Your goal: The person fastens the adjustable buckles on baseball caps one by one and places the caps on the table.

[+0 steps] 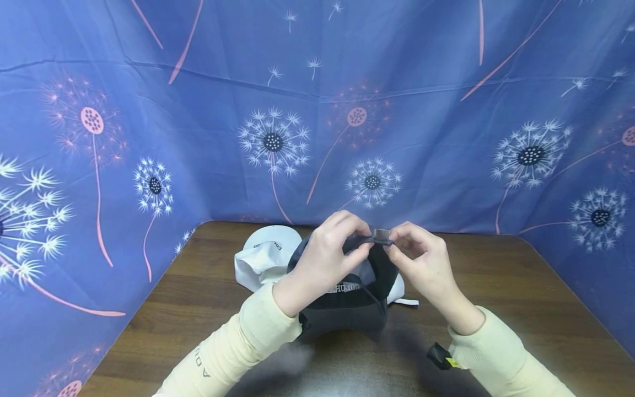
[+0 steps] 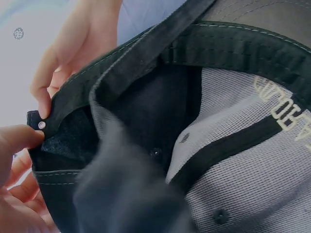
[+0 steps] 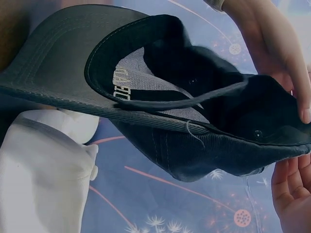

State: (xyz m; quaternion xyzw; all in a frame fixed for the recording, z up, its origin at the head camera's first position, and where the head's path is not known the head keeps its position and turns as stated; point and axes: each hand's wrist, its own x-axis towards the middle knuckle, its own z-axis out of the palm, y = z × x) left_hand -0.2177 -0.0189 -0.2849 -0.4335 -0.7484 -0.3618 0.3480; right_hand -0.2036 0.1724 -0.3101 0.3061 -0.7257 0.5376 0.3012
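Note:
A dark baseball cap (image 1: 342, 317) is held up over the table, its inside and pale lettering showing. My left hand (image 1: 322, 256) pinches the cap's back edge between thumb and fingers. Close beside it, my right hand (image 1: 424, 264) pinches the other side of the same spot with thumb and forefinger. Between the fingertips sits a small metal buckle (image 1: 381, 234). In the left wrist view a loose sweatband (image 2: 126, 63) crosses the cap's opening, and a light mesh lining (image 2: 252, 160) shows. The dark brim (image 3: 68, 53) points away from the hands in the right wrist view.
A white cap (image 1: 265, 256) with dark lettering lies on the brown wooden table (image 1: 496, 281), behind and left of the dark cap. Another white piece with a strap (image 1: 399, 289) shows at right. A small black object (image 1: 439, 355) sits at the right cuff. Blue patterned cloth (image 1: 317, 110) hangs behind.

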